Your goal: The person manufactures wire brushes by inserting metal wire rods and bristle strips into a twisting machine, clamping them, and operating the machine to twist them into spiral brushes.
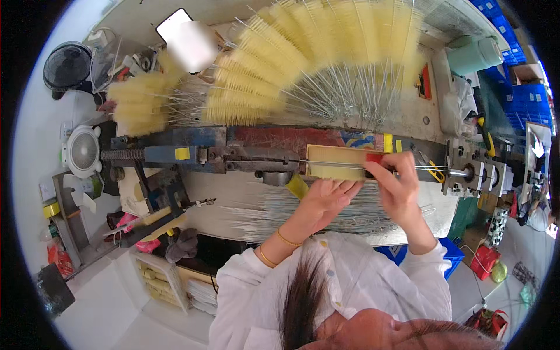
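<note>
A pale-yellow layer of bristles (335, 170) lies in a shallow wood-edged tray, with thin metal wires (344, 162) running lengthwise over it. Against the tray's near edge rests my left hand (329, 201), its fingers stretched out and nothing visible in them. My right hand (399, 181) is over the tray's right end, thumb and fingers closed around a small red piece (373, 158), mostly covered by the fingers. Left of the tray is the machine's metal arm (262, 165); the wires reach right toward a metal spindle head (464, 172).
Finished yellow brushes (262, 64) with twisted wire stems fan out behind the machine. Another pile of brushes (137, 105) lies far left. Loose wires (256, 216) cover the near tabletop. A small white fan (81, 151) stands left, a green roll (475, 55) far right.
</note>
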Action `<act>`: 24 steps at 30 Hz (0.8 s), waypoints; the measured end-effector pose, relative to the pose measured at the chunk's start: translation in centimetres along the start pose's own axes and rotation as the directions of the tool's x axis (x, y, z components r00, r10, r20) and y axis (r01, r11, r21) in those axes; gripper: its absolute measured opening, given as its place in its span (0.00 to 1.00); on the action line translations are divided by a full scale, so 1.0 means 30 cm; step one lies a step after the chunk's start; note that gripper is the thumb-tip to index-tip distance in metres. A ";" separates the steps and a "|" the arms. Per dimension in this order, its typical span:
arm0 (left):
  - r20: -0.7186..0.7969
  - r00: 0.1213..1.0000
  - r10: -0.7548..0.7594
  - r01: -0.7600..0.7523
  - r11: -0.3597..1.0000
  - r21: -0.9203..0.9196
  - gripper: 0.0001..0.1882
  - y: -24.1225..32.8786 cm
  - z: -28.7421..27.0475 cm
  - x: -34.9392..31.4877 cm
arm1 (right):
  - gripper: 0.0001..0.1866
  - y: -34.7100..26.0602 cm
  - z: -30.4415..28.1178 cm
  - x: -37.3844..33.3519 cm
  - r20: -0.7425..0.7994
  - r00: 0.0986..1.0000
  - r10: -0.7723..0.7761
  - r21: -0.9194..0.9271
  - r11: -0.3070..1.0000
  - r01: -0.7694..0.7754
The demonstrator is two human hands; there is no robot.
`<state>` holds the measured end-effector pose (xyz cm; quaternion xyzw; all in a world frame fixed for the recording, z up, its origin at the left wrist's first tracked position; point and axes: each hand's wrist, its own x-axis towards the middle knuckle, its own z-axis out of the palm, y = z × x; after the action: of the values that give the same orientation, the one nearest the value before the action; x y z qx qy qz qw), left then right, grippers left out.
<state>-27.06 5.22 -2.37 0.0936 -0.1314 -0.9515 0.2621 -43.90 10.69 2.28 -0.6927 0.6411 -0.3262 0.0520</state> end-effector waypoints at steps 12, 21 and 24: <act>-0.114 0.993 -0.016 0.024 0.997 0.068 0.42 -0.009 0.009 -0.001 | 0.22 0.034 -0.051 -0.020 0.037 0.997 0.071 0.057 0.996 -0.073; -0.115 0.993 -0.003 0.016 0.993 0.115 0.44 0.013 0.024 0.002 | 0.21 0.050 -0.083 0.008 0.116 0.991 0.067 0.053 0.996 -0.074; -0.099 0.995 -0.011 0.020 0.996 0.086 0.45 0.007 0.035 -0.004 | 0.23 0.022 -0.070 0.009 0.108 0.993 0.050 0.010 0.999 -0.051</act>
<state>-27.11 5.32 -1.31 0.1525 -0.1588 -0.9411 0.2565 -45.56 11.06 3.71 -0.6926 0.6525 -0.2910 0.0991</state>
